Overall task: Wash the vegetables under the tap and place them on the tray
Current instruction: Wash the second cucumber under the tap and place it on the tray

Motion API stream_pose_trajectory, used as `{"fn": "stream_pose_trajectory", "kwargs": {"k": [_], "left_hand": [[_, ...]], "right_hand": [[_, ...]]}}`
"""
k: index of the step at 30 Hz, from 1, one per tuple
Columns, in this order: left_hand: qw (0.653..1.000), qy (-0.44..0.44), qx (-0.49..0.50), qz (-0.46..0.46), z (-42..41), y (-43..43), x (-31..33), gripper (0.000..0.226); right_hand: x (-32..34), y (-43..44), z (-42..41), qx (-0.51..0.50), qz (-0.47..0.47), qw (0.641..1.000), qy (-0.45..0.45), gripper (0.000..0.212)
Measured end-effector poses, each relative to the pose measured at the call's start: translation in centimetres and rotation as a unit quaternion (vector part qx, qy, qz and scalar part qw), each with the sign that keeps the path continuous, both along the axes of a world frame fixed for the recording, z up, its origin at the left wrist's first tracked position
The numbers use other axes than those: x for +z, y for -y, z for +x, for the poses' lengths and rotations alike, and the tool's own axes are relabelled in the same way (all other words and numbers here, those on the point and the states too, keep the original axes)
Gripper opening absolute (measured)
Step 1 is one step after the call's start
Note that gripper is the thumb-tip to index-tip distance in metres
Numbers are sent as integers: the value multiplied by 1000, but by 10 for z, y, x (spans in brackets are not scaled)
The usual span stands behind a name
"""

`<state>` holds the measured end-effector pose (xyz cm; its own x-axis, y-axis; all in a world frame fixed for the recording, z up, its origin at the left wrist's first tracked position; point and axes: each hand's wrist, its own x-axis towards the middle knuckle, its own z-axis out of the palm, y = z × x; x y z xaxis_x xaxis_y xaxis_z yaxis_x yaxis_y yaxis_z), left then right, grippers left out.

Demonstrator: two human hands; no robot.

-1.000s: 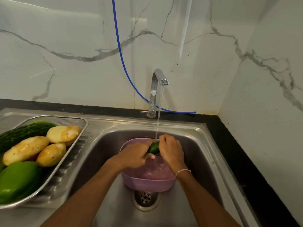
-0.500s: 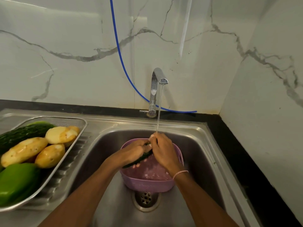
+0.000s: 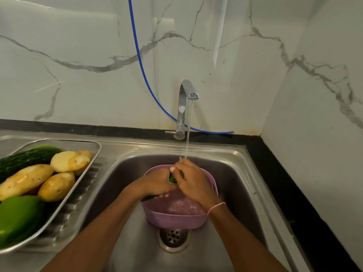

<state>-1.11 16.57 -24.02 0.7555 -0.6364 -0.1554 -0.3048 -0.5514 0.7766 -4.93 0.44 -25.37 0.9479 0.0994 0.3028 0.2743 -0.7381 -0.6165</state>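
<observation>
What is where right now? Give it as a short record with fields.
left hand: grips green vegetable
right hand: grips the same vegetable, under the stream
tap: running
colander: purple, in the sink, below both hands
tray: left of the basin, holds cucumber and potatoes

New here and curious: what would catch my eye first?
The left hand and right hand hold a green vegetable under the running tap, above a purple basket in the sink. Left of it, a metal tray holds peeled potatoes and a cucumber.
</observation>
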Motion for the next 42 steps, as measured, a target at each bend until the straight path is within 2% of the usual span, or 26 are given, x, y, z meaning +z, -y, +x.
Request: {"fn": "stream_pose_trajectory", "kwargs": {"k": [1,3,4,6,8,10,11,13,15,17,18,20,23,25,28,30,33,35,37,38,40,42], "left_hand": [[1000,3,8,3,-1,-1,0,5],[996,65,16,60,-2,1,1,19],[986,120,20,112,-3,3,0,26],[937,273,24,216,-3,7,2,39],[886,396,15,240,0,5,3,48],[869,450,2,203,2,0,3,61],[870,453,-1,195,3,-2,2,69],[883,420,5,209,3,-3,-1,81],[935,308,30,173,4,-1,-2,76],[989,132,52,45,7,0,2,55],[996,49,70,-24,7,0,5,49],[984,-72,111,-122,5,-2,9,45],[955,-168,131,-209,0,0,12,41],[943,-206,131,-228,-3,5,11,37],[942,-231,116,-215,-5,10,9,33],[969,-180,74,-153,-7,10,9,30],[999,-9,20,-41,-4,9,6,41],[992,127,2,12,-2,6,3,46],[965,253,-20,69,-3,6,-1,57],[953,290,-23,90,-3,6,-3,57],[950,291,5,109,-2,6,-5,49],[960,256,48,100,4,5,-7,40]], "right_hand": [[-2,-1,-3,13,-61,998,9,36],[0,-3,-10,-14,-113,993,-22,48],[1,-3,-11,-41,-122,991,-29,50],[12,-3,-11,-104,-121,985,-61,47],[12,2,-2,-184,-59,972,-136,42],[10,10,3,-200,29,954,-222,44],[6,13,4,-193,64,951,-233,48],[3,17,2,-175,58,963,-198,51],[0,18,0,-137,40,986,-90,49],[1,16,-4,-73,85,994,2,36],[0,16,-3,-50,108,992,34,28],[-3,16,1,-30,189,980,46,18],[-1,20,4,20,349,937,-28,36],[-1,24,4,18,369,928,-53,39],[2,22,2,-32,343,937,-61,16],[3,18,3,-110,304,946,-38,6],[5,14,3,-220,223,950,-4,23],[3,13,3,-257,180,949,-18,35],[0,13,5,-274,160,947,-54,44],[0,15,4,-275,165,944,-71,46],[-1,19,5,-240,226,940,-87,42],[-1,20,3,-169,334,922,-97,28]]}}
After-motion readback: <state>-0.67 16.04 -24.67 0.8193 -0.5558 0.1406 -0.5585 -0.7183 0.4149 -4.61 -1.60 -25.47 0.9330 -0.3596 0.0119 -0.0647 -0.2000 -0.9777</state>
